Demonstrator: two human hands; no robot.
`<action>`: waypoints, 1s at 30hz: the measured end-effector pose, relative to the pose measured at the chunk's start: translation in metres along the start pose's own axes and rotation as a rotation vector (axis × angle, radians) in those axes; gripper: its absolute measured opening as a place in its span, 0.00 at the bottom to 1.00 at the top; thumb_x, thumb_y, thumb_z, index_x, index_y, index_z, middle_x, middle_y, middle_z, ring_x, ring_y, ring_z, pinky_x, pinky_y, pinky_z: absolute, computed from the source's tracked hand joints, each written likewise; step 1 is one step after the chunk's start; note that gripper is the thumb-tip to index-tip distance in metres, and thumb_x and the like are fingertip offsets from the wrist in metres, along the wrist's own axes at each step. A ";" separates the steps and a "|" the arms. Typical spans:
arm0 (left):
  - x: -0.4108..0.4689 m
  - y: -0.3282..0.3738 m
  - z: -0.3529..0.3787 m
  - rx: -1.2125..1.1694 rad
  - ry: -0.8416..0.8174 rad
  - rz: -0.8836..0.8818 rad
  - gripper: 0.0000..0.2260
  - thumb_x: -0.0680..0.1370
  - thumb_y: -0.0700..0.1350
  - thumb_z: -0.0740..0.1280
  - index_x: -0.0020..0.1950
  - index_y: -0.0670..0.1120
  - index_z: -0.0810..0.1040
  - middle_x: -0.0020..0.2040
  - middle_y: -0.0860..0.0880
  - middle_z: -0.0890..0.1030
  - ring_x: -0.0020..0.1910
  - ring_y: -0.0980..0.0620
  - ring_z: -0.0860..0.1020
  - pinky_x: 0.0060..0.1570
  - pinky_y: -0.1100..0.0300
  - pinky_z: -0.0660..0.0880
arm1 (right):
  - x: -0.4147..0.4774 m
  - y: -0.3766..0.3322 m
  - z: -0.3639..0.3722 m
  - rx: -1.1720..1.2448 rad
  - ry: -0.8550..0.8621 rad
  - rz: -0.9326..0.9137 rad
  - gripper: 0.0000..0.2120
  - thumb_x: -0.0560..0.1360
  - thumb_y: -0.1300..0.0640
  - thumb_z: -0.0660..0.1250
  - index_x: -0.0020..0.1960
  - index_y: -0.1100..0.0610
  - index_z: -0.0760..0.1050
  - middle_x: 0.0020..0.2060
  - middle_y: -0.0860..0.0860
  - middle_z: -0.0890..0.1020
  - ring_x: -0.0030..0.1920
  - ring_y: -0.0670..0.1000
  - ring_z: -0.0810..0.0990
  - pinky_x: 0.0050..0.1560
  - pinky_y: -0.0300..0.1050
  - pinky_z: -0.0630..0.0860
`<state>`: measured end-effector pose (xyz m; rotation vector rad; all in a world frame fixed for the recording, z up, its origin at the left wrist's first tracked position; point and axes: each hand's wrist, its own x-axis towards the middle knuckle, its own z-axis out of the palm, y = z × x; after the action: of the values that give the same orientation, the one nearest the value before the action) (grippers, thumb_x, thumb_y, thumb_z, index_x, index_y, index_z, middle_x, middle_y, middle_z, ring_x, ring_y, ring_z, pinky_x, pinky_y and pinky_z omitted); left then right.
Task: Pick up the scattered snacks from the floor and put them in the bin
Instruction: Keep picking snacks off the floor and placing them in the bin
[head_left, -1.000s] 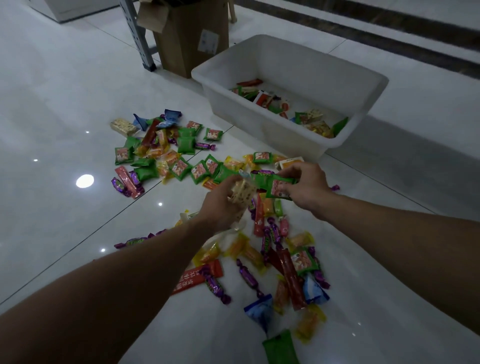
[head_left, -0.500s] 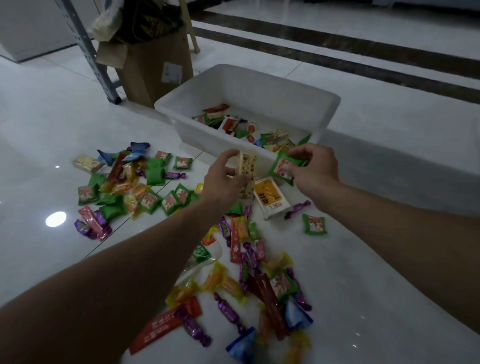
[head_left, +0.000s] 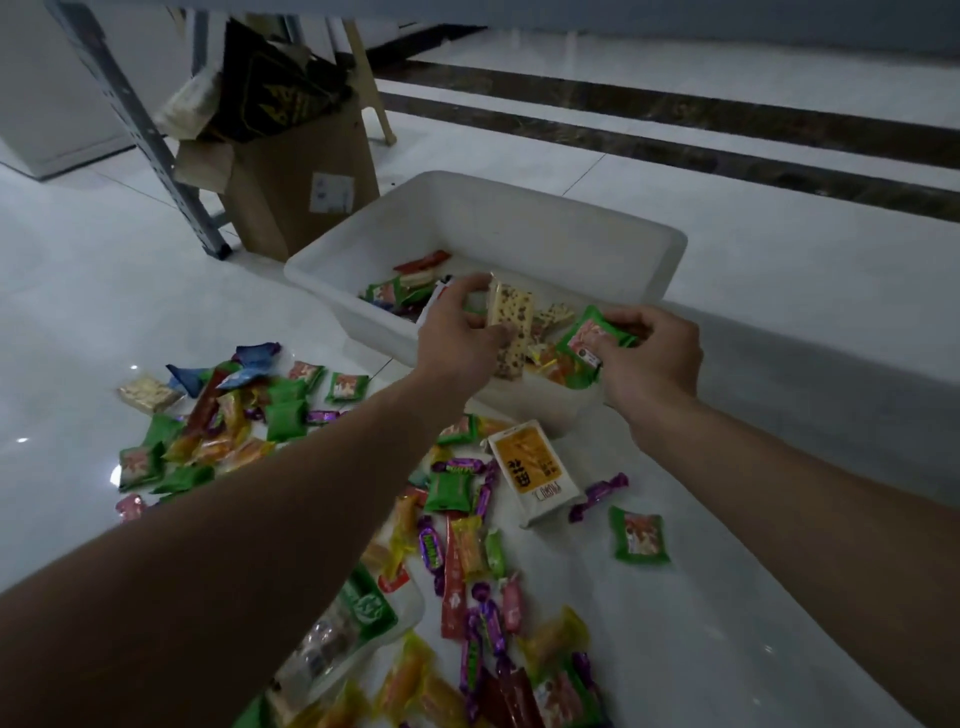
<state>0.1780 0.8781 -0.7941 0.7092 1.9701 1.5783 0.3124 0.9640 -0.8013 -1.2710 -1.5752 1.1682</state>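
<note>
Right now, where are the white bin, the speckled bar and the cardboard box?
white bin (head_left: 545, 234), head view, far inner wall.
speckled bar (head_left: 514, 317), head view, upper face.
cardboard box (head_left: 280, 202), head view, front side.

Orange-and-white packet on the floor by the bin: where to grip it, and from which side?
Come from above and pinch across the two long edges, about mid-length. The orange-and-white packet lies flat, label up, with a bit of side wall showing, so probably only those edges give purchase. Purple candies crowd its left edge; most of the right edge looks free.
</note>
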 end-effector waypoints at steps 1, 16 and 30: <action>0.009 0.001 0.003 0.011 0.006 0.005 0.23 0.74 0.36 0.71 0.67 0.50 0.72 0.45 0.46 0.81 0.43 0.51 0.82 0.43 0.53 0.81 | 0.006 -0.001 0.001 0.013 0.006 0.002 0.08 0.72 0.59 0.73 0.46 0.47 0.78 0.46 0.47 0.80 0.41 0.41 0.77 0.29 0.25 0.68; 0.047 -0.029 0.002 0.210 0.043 0.096 0.17 0.77 0.40 0.67 0.64 0.53 0.74 0.48 0.50 0.81 0.45 0.59 0.78 0.46 0.62 0.72 | 0.041 0.014 0.031 0.021 0.020 0.019 0.08 0.72 0.58 0.74 0.46 0.47 0.79 0.48 0.46 0.80 0.46 0.45 0.79 0.35 0.32 0.73; -0.054 -0.064 -0.100 0.430 0.091 0.112 0.18 0.77 0.49 0.68 0.67 0.54 0.73 0.57 0.52 0.79 0.54 0.55 0.77 0.52 0.56 0.76 | -0.039 -0.001 0.052 -0.183 -0.301 -0.259 0.15 0.75 0.55 0.70 0.61 0.51 0.76 0.57 0.47 0.77 0.56 0.46 0.74 0.55 0.42 0.73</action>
<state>0.1441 0.7583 -0.8340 0.9404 2.4083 1.2740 0.2709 0.9163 -0.8158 -0.9957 -2.0406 1.1062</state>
